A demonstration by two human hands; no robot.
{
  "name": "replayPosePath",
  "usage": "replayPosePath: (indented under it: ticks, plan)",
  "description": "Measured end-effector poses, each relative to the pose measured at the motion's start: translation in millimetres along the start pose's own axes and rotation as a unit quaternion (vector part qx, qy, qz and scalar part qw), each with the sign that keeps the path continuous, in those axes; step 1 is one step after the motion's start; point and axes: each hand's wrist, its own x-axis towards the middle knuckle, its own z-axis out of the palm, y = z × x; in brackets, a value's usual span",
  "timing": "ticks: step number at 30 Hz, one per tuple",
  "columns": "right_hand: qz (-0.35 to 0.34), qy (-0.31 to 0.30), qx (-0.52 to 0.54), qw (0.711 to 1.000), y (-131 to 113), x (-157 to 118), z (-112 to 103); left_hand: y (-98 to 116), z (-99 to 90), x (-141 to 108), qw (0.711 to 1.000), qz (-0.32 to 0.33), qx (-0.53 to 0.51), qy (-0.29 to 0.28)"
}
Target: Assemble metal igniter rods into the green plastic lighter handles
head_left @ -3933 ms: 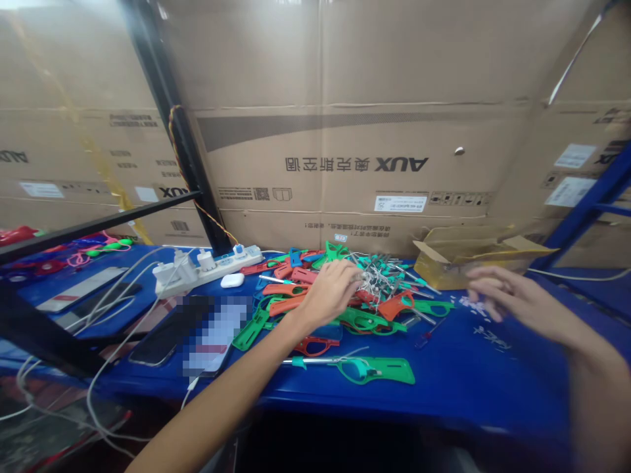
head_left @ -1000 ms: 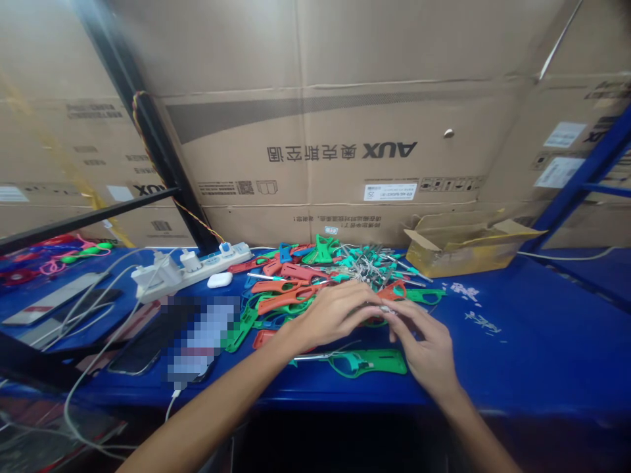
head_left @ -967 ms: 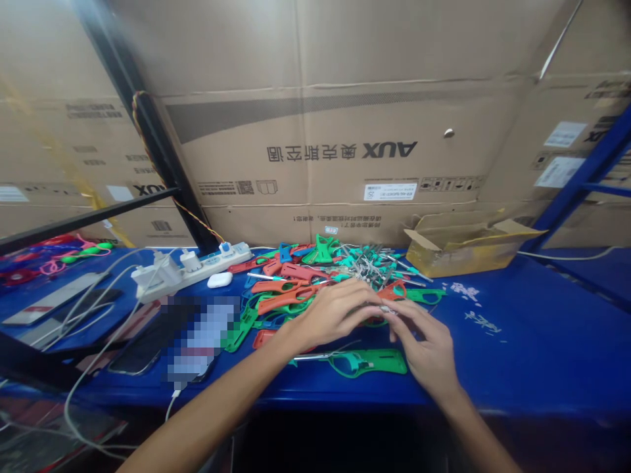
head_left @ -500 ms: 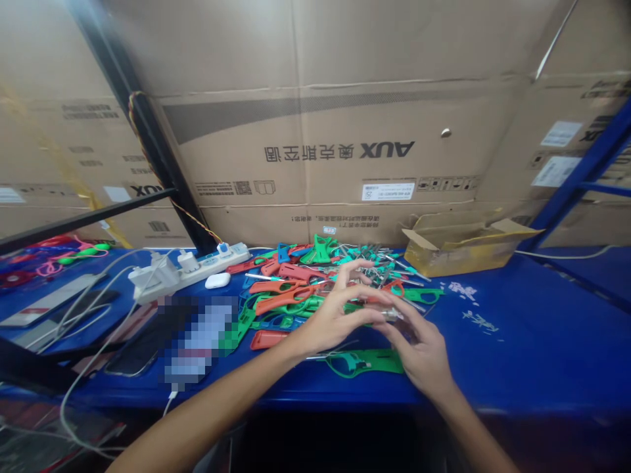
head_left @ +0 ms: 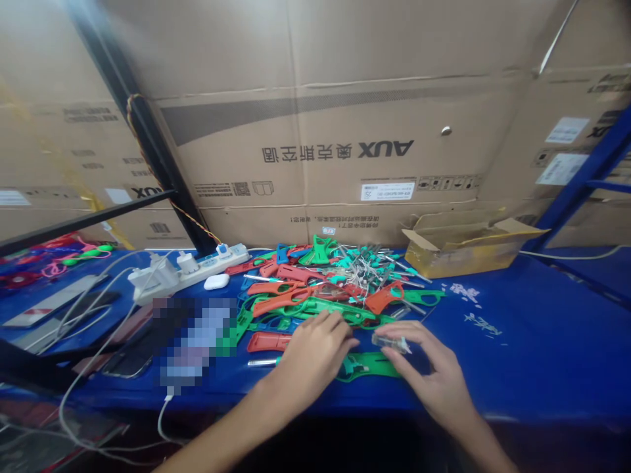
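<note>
My right hand (head_left: 428, 361) pinches a small clear plastic piece (head_left: 392, 342) between thumb and fingers. Palm down, my left hand (head_left: 320, 348) has its fingers curled over a green lighter casing (head_left: 377, 365) near the table's front edge; what its fingertips grip is hidden. A metal rod (head_left: 263, 362) sticks out to the left from beneath that hand. Beyond both hands lies a pile of casings, with an orange one (head_left: 280, 301) and a long green one (head_left: 340, 310) among them. Teal and metal parts with thin wires (head_left: 369, 266) are heaped behind.
An open cardboard box (head_left: 463, 259) stands at the back right. Small pale scraps (head_left: 463, 291) lie on the blue table (head_left: 547, 335). On the left are a white power strip (head_left: 211, 263), a white earphone case (head_left: 217, 282), phones and cables. Large cartons (head_left: 305, 118) form the back wall.
My hands have moved apart and lower. My left hand has gone down to the green casing, while the clear piece stays in my right hand. The metal rod has shifted left.
</note>
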Motion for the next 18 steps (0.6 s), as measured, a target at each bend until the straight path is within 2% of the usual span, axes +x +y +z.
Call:
replayPosePath:
  ticks: [5, 8, 11, 14, 18]
  plan:
    - [0.01, -0.088, 0.01, 0.996, 4, -12, -3, 11, 7.8, -10, 0.994, -0.027, 0.089, -0.056]
    - [0.016, -0.161, 0.027, 0.986, 4, -12, -4, 11, 11.8, -6, 0.991, -0.038, 0.091, -0.089]
    - [0.024, -0.213, 0.029, 0.976, 3, -11, -2, 9, 14.9, -5, 0.991, -0.046, 0.079, -0.095]
    - [0.028, -0.212, 0.024, 0.977, 3, -10, -1, 8, 15.7, -13, 0.995, -0.046, 0.057, -0.074]
    - [0.024, -0.194, 0.005, 0.981, 5, -10, 1, 12, 17.5, -30, 0.999, -0.033, -0.018, 0.014]
